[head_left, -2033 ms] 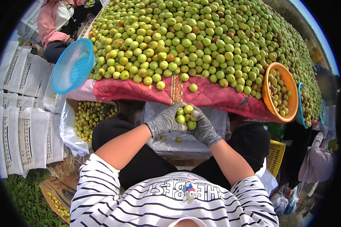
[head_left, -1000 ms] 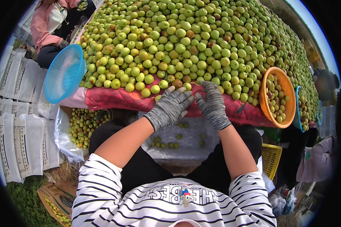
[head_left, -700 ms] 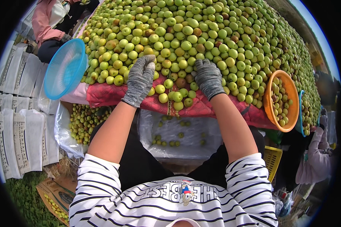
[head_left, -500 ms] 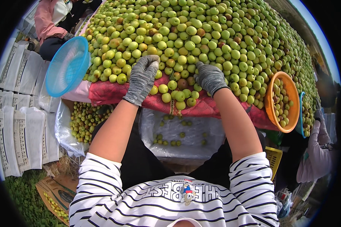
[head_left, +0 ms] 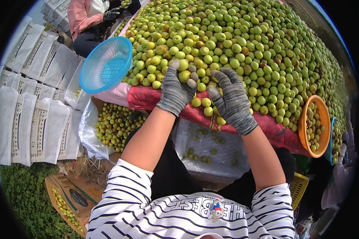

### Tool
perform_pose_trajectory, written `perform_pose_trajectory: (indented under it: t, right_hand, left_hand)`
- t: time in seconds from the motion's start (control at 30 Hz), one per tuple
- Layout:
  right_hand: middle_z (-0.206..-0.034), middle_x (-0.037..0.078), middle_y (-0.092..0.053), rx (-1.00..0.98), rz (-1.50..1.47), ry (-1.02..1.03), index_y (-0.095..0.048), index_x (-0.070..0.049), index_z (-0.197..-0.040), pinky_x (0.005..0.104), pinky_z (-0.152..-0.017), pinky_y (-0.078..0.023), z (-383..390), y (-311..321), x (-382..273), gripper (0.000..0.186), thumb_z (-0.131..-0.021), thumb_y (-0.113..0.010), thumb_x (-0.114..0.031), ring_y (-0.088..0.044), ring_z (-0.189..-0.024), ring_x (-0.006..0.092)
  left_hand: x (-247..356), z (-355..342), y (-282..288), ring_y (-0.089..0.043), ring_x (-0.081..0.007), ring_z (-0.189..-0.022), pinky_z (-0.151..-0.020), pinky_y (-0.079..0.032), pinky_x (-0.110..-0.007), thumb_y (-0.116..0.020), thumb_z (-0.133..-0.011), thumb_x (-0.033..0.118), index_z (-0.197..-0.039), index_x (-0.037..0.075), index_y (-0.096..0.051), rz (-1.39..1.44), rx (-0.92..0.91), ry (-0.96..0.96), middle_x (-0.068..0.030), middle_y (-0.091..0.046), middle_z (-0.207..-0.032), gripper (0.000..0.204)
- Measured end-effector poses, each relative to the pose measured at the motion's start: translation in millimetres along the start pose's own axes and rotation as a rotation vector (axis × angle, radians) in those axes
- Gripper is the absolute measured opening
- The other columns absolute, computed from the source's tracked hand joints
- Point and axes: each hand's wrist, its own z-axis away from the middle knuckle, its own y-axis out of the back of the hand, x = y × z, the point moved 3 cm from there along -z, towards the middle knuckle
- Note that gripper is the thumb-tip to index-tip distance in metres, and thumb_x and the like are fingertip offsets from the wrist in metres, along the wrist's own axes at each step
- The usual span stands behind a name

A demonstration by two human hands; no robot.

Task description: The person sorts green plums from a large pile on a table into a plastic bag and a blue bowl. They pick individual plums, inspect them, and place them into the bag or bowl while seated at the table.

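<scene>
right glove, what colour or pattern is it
The right glove is streaky light and dark grey, best seen in the head view.

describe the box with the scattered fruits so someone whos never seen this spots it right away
Start at the big pile of green fruit across the top, then come down to the red cloth along its near edge. Just below that cloth, near the picture's middle, sits the plastic-lined box. Unlike the well-filled lined box to its left, it holds only scattered fruits, leaving much bare lining.
</scene>
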Motion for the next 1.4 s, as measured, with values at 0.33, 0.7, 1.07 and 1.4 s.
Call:
perform_pose_trajectory:
  t: [0.33,0.7,1.07,1.4]
  right_hand:
    - [-0.127,0.022,-0.051,-0.308,0.253,-0.438,-0.046,-0.004,-0.134,0.0434,-0.100,-0.046,96,44,66,0.075,-0.075,-0.080,-0.035,-0.054,-0.117,0.0365]
    - [-0.135,0.019,-0.040,-0.301,-0.246,-0.667,-0.032,-0.008,-0.143,0.0397,-0.104,-0.046,116,-27,88,0.105,-0.059,-0.092,-0.020,-0.048,-0.124,0.0333]
    - [-0.138,0.007,-0.044,-0.042,-1.412,-1.038,-0.032,-0.017,-0.146,0.0328,-0.088,-0.056,168,-37,48,0.089,-0.068,-0.069,0.005,-0.053,-0.119,0.0229]
    - [-0.131,0.010,-0.048,0.063,-1.655,-1.463,-0.033,-0.021,-0.144,0.0533,-0.086,-0.054,249,-68,42,0.075,-0.076,-0.058,-0.004,-0.055,-0.114,0.0308]
  left_hand:
    - [139,-2,46,-0.049,-0.0426,-0.123,-0.095,-0.055,-0.049,-0.046,-0.099,0.033,-0.138,-0.005,-0.031,0.238,0.201,-0.518,-0.0274,-0.044,-0.135,0.057]
    - [-80,38,7,-0.029,-0.0437,-0.139,-0.112,-0.035,-0.045,-0.085,-0.063,0.041,-0.150,0.003,-0.020,-2.203,-0.317,-0.113,-0.0285,-0.031,-0.146,0.115]
    - [-121,44,32,-0.050,-0.0343,-0.124,-0.107,-0.041,-0.041,-0.086,-0.062,0.028,-0.137,0.002,-0.039,-1.861,-0.847,-0.194,-0.0185,-0.050,-0.131,0.092]
    - [-111,59,13,-0.064,-0.0325,-0.103,-0.094,-0.050,-0.041,-0.078,-0.075,0.030,-0.116,0.000,-0.060,-1.990,-1.053,0.281,-0.0193,-0.066,-0.109,0.054]
